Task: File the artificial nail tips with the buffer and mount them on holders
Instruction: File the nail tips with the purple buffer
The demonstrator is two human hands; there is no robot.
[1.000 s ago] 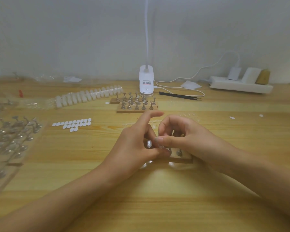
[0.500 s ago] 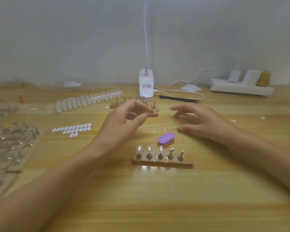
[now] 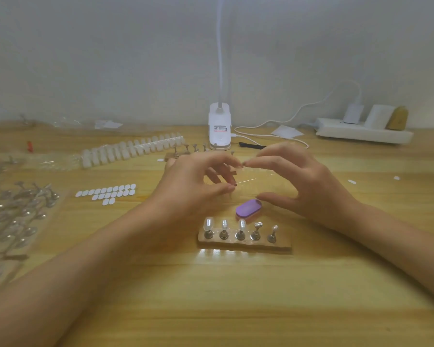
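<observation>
Both hands off holder block (image 3: pixel 244 244); one second ago both press at it. Half second ago hands apart, now left hand (image 3: pixel 193 184) and right hand (image 3: pixel 303 186) meet fingertip to fingertip over clear strip of nail tips (image 3: pixel 258 177). Fingers curled, actual grip cannot tell. Buffer (image 3: pixel 248 208) idle on surface (image 3: pixel 236 296) just behind block. Likely one tip mounted, next being fetched

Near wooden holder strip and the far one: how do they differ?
The near strip lies fully visible, nearest the camera; the far strip lies by the lamp base, partly behind the left hand. The near strip's left holders carry clear nail tips; the far strip's visible holders look bare. Both are wooden bases with metal holders.
</observation>
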